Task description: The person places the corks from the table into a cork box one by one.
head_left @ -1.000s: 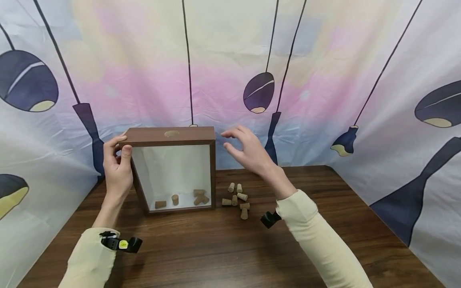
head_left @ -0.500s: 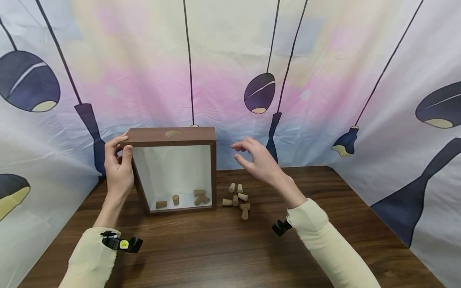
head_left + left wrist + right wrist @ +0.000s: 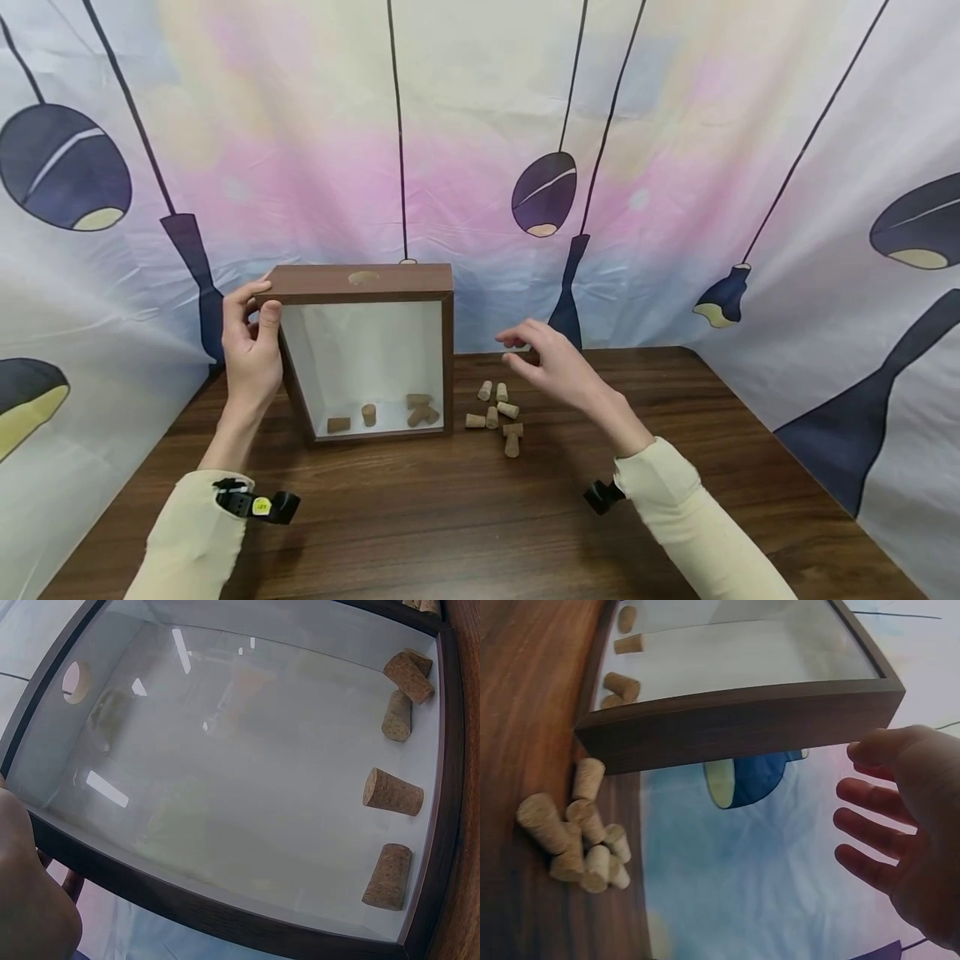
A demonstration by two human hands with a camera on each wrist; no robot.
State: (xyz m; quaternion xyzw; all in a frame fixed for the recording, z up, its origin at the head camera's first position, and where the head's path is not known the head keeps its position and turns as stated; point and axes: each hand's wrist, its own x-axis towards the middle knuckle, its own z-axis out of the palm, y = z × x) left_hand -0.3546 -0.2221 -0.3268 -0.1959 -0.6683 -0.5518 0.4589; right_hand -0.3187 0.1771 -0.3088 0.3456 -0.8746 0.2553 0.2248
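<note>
A brown wooden box frame [image 3: 315,285] with a clear front and white interior stands upright on the table. My left hand [image 3: 251,358] grips its upper left corner, thumb at the front and fingers round the side and top. A hole [image 3: 76,682] pierces the box's top side. Several cork stoppers [image 3: 369,414] lie along the bottom inside the box. My right hand [image 3: 555,367] hovers right of the box, fingers slightly bent, holding nothing. Below it, several loose cork stoppers [image 3: 507,410] lie in a cluster on the table, just beside the box.
The dark wood-grain table [image 3: 420,517] reaches back to a printed cloth backdrop [image 3: 480,167]. Cloth also hangs along both sides. Black wrist cameras [image 3: 281,507] are strapped to both forearms.
My right hand has moved away from the box's upper right corner, rightward and down toward the table. The left hand and box keep their place, and the corks have not moved.
</note>
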